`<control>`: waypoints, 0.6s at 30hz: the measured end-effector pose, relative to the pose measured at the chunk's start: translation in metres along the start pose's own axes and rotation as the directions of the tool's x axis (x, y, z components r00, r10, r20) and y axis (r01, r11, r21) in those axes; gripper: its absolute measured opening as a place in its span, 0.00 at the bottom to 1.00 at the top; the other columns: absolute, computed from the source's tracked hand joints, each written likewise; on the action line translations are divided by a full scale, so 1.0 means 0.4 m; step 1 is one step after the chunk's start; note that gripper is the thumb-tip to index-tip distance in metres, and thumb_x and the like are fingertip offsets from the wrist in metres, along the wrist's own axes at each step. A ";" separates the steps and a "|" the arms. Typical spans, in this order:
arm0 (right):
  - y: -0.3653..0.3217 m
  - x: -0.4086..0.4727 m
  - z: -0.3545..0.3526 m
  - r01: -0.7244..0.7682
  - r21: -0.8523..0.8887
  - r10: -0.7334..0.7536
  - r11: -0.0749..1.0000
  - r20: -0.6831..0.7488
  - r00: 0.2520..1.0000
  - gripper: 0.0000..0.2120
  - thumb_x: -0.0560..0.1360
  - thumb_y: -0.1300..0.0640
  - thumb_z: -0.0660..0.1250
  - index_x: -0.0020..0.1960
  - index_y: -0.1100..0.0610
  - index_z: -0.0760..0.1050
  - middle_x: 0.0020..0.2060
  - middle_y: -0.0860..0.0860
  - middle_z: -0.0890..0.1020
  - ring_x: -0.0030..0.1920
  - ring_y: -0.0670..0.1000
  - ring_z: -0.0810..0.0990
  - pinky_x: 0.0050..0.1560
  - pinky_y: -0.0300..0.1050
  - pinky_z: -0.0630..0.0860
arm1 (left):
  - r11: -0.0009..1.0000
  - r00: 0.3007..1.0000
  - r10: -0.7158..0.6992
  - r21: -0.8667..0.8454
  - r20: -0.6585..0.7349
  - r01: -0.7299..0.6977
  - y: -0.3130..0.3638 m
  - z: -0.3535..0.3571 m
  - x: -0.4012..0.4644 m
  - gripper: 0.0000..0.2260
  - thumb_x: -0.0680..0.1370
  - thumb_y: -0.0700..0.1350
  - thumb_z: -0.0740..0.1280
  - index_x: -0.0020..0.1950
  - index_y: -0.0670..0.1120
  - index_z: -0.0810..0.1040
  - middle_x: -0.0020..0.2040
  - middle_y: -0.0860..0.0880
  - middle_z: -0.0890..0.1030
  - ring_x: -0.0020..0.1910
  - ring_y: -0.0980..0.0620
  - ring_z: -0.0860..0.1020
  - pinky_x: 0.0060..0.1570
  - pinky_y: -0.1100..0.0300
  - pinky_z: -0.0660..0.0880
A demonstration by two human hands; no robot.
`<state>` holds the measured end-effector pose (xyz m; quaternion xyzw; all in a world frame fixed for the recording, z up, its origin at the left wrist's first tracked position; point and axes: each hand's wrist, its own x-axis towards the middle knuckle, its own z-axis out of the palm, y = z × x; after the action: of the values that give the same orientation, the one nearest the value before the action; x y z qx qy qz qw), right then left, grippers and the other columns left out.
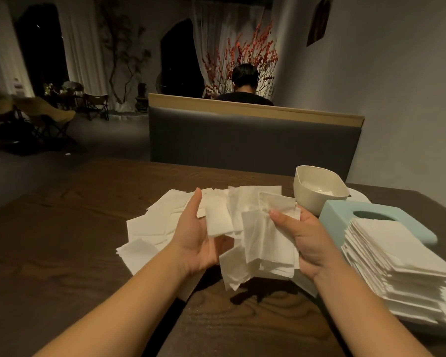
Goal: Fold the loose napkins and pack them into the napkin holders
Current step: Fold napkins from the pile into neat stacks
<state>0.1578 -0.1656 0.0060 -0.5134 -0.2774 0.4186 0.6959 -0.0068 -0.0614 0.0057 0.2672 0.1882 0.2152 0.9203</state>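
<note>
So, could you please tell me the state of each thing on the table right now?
Bunch of napkins: held up, gripped by right hand.
Left hand: open, touching the bunch.
Loose napkins: scattered flat on table.
Napkin stack: piled, squared.
Cream holder: uncovered, tilted.
Blue holder: slot facing up.

Dim room: grey booth backrest behind the wooden table, white curtains beyond.
</note>
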 end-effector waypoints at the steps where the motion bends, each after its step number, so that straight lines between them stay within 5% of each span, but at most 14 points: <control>1: 0.004 0.003 0.000 -0.004 0.028 0.004 1.000 -0.007 1.000 0.23 0.66 0.61 0.75 0.61 0.55 0.79 0.51 0.57 0.86 0.50 0.59 0.86 0.47 0.59 0.82 | 1.000 1.000 0.010 -0.015 -0.012 -0.010 -0.008 0.004 -0.001 0.32 0.76 0.72 0.56 0.64 0.48 0.80 0.57 0.39 0.84 0.51 0.37 0.84 0.52 0.43 0.81; 4: 0.014 0.009 0.007 0.005 0.025 -0.004 1.000 -0.055 0.998 0.21 0.69 0.61 0.75 0.61 0.54 0.79 0.52 0.56 0.85 0.51 0.59 0.85 0.48 0.60 0.83 | 0.999 0.999 -0.033 0.014 0.034 0.033 -0.020 0.008 -0.012 0.31 0.70 0.70 0.68 0.61 0.48 0.82 0.61 0.37 0.82 0.59 0.35 0.80 0.62 0.39 0.75; 6: 0.021 0.007 0.014 0.039 -0.100 -0.048 0.994 -0.085 0.995 0.19 0.71 0.59 0.75 0.61 0.51 0.79 0.53 0.53 0.85 0.52 0.56 0.85 0.51 0.60 0.82 | 0.994 0.999 -0.041 0.098 0.016 0.039 -0.025 0.006 -0.016 0.27 0.68 0.56 0.76 0.62 0.44 0.81 0.61 0.36 0.81 0.60 0.34 0.79 0.60 0.39 0.76; 11: 0.029 0.006 0.015 0.116 -0.357 -0.158 0.927 -0.092 0.983 0.18 0.75 0.53 0.72 0.64 0.47 0.75 0.57 0.48 0.82 0.55 0.51 0.82 0.53 0.55 0.82 | 0.922 0.988 0.058 0.387 -0.142 0.001 -0.039 0.018 -0.019 0.05 0.79 0.36 0.66 0.54 0.43 0.76 0.40 0.41 0.86 0.42 0.41 0.85 0.46 0.44 0.81; 13: 0.029 0.007 0.008 0.152 -0.353 -0.200 0.923 -0.103 0.974 0.13 0.77 0.55 0.71 0.60 0.45 0.76 0.54 0.48 0.83 0.52 0.51 0.84 0.50 0.54 0.84 | 0.909 0.978 0.100 0.417 -0.182 -0.016 -0.034 0.017 -0.016 0.06 0.80 0.36 0.65 0.56 0.43 0.76 0.39 0.42 0.86 0.36 0.44 0.86 0.38 0.49 0.81; 18: 0.036 0.016 0.001 0.214 -0.438 -0.329 0.873 -0.205 0.922 0.05 0.75 0.54 0.72 0.48 0.44 0.83 0.49 0.42 0.83 0.55 0.48 0.80 0.58 0.58 0.80 | 0.912 0.976 0.130 0.408 -0.172 -0.049 -0.033 0.004 -0.009 0.08 0.80 0.35 0.65 0.58 0.41 0.77 0.43 0.41 0.87 0.39 0.43 0.86 0.39 0.48 0.80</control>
<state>0.1564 -0.1579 -0.0077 -0.6550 -0.3298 0.1738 0.6573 -0.0050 -0.0738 0.0003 0.4360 0.3054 0.2392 0.8120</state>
